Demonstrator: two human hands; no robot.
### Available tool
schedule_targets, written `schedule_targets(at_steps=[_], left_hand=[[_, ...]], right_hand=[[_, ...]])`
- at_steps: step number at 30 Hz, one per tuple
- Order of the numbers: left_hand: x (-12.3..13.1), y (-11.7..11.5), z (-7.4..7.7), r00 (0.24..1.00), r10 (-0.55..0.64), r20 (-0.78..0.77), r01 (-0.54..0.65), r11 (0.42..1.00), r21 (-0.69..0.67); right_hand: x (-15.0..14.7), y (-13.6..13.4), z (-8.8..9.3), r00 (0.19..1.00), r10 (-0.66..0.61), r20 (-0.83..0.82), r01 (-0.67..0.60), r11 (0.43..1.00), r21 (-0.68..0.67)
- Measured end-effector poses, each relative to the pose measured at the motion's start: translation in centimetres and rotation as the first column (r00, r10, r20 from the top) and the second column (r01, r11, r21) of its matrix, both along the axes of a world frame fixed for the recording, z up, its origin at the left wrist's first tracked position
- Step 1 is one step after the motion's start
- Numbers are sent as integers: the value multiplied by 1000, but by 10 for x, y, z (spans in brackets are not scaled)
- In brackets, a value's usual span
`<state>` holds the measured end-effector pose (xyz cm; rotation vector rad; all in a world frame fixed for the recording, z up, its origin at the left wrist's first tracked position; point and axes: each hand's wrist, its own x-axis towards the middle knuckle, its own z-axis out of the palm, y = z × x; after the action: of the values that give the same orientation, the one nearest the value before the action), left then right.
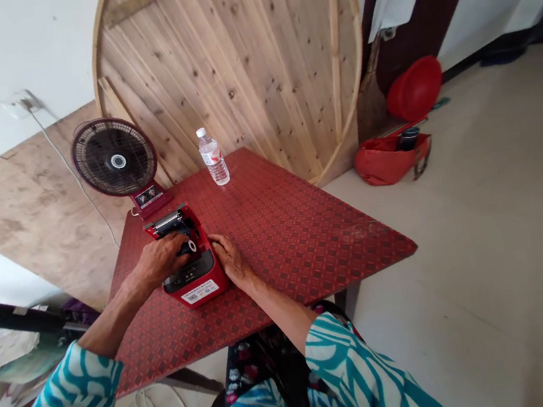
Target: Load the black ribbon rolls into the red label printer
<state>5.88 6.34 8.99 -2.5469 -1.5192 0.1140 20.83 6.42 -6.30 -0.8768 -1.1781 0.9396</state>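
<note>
A small red label printer (197,288) sits on the red patterned table (295,227) with its lid open. My left hand (161,259) reaches into the open bay, fingers curled around a black roll with a white core (191,246). My right hand (229,260) rests against the printer's right side, fingers bent along its edge. Both arms wear teal and white patterned sleeves.
A red desk fan (116,159) stands just behind the printer, its cord running to a wall socket (21,104). A clear water bottle (213,157) stands at the table's far edge. A round wooden tabletop (240,53) leans on the wall; red basins (395,146) lie on the floor.
</note>
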Motion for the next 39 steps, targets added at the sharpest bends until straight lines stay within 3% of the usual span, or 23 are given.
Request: schedule_targets(at_steps=[5, 10, 12, 15, 17, 20, 22, 27, 31, 35, 39], left_hand=[[-43, -24, 18, 939, -61, 340, 58, 998, 19], [-89, -46, 25, 797, -21, 604, -136, 967, 214], [-104, -42, 22, 693, 42, 719, -306, 921, 241], [-121, -20, 15, 447, 90, 890, -538, 822, 187], [-129, 1, 9, 284, 71, 956, -585, 803, 113], [-137, 34, -4, 139, 118, 983, -521, 853, -29], [-140, 53, -17, 141, 172, 975, -460, 884, -89], [-148, 86, -57, 362, 331, 871, -378, 907, -188], [-159, 99, -83, 420, 391, 819, -384, 894, -230], [-163, 99, -90, 457, 406, 791, -380, 894, -239], [-153, 90, -79, 466, 328, 822, -358, 919, -164]], right_hand=[[0, 0, -1, 1000, 5, -9, -6, 1000, -6], [2, -2, -3, 999, 35, -19, -36, 999, -41], [3, -3, -3, 999, 37, -15, -38, 998, -50], [5, -5, -3, 999, 34, -7, -35, 998, -50], [5, -6, -3, 999, 35, -11, -36, 998, -53], [6, -6, -4, 999, 34, -23, -36, 998, -60], [7, -5, -4, 999, 39, -23, -40, 997, -73], [8, -4, -5, 999, 52, -8, -53, 994, -97], [8, -3, -5, 998, 52, -19, -54, 994, -98], [8, -3, -3, 999, 45, -14, -46, 994, -102], [8, -4, -2, 999, 47, 0, -46, 994, -102]])
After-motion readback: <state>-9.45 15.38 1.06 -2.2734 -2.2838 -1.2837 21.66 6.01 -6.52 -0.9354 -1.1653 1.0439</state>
